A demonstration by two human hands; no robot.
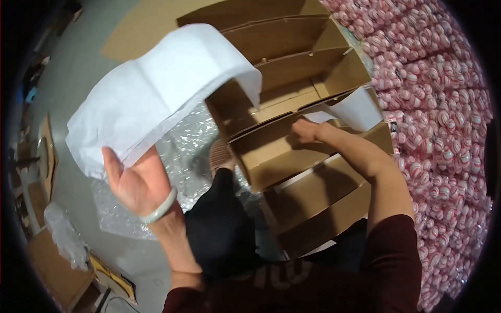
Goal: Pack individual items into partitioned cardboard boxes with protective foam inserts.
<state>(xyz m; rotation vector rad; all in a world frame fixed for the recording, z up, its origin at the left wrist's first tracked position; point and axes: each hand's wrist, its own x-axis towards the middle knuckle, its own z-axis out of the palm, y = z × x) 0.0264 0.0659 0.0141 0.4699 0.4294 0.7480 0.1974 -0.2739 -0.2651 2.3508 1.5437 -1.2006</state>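
Note:
My left hand (140, 180), a pale bangle at its wrist, holds white paper sheets (156, 78) by their near edge between thumb and fingers. They arch away, their far end drooping over a row of open brown cardboard boxes (282, 83). My right hand (306, 130) reaches down into one of these boxes with its fingers curled. Beside it, another white sheet (360, 110) stands partly inside the same box, sticking up past its rim. Whatever the right fingers grip, if anything, is hidden.
Many red-and-white striped round items in clear wrap (438, 130) are stacked along the right. Clear plastic film (182, 141) covers the floor by my foot. At the lower left are cardboard pieces (60, 266) and a crumpled clear bag (65, 235).

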